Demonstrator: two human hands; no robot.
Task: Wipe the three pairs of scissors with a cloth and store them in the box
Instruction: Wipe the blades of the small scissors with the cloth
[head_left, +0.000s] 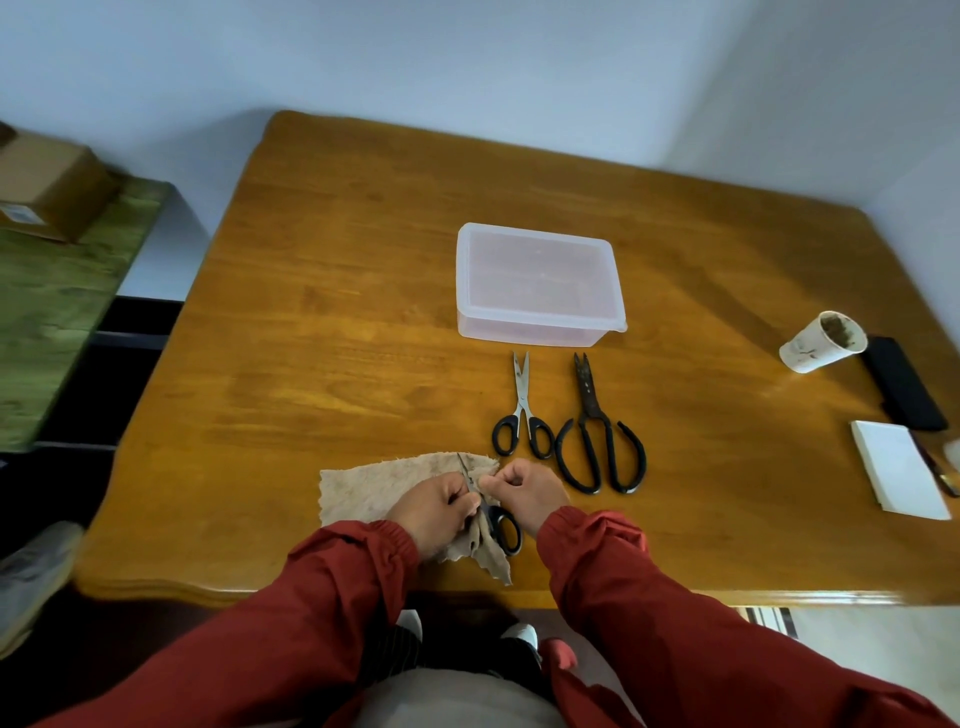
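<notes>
The small scissors (485, 506) lie on the cloth (374, 488) at the near edge of the table (322, 322), between the two hands. Their long axis runs on a slant: the blade tip points away and a little left, and the black handle rings sit toward the person and to the right, bare of either hand.

The left hand (434, 509) has its grip closed on the shank just ahead of the rings, with a fold of cloth bunched under it. The right hand (527, 496) is curled, its thumb tip meeting the blades farther up. Whether that grip pinches steel, cloth or nothing, I cannot tell.

My judgement is that the wipe is on the first pair. A stroke should run along that slanted axis from the pivot out to the tip, with the left hand as anchor.

The box (540, 283) stands well beyond the hands and slightly right, its lid on (so it must be opened before anything goes in). The silver scissors (522, 415) and the large black scissors (597, 441) lie side by side between hands and box, tips toward the box and handles toward the person. Both are on the right hand's side, so that hand is the nearer one for reaching them or the lid.
</notes>
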